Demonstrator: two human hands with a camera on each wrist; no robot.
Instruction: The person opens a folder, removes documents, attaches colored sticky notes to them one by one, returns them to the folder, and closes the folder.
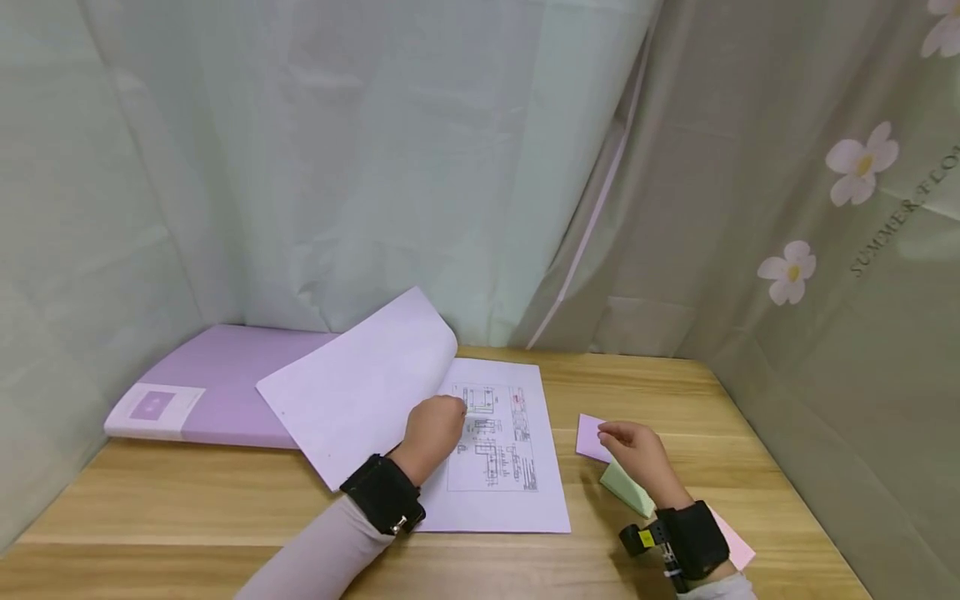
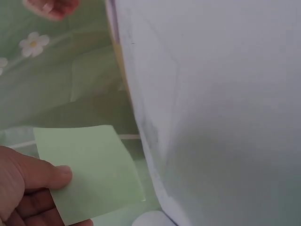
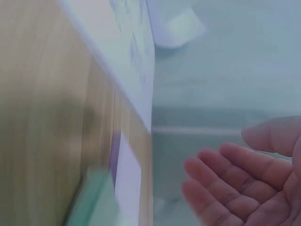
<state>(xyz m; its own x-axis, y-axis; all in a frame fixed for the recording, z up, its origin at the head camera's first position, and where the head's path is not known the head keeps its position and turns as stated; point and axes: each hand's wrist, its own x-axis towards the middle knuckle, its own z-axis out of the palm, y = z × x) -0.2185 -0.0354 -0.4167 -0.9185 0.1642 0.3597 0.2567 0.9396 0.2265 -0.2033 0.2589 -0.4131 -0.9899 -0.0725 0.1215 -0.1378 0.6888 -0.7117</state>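
My left hand (image 1: 431, 433) pinches a green sticky note (image 2: 89, 165) between thumb and fingers; from the head view the note is hidden behind the hand. Below that hand lies a sheet with a printed technical drawing (image 1: 487, 450). To its left, a page (image 1: 360, 383) is folded over, blank side up, and bends at its upper right. My right hand (image 1: 641, 457) holds nothing, its fingers loosely bent and palm showing in the right wrist view. It hovers over a purple sticky note pad (image 1: 589, 437) and a green sticky note pad (image 1: 627, 490).
A purple binder (image 1: 247, 375) with a white label lies at the left, partly under the folded page. A pink sticky note pad (image 1: 733, 537) shows beside my right wrist strap. Curtains (image 1: 420, 167) surround the wooden table (image 1: 187, 508) at the back and sides.
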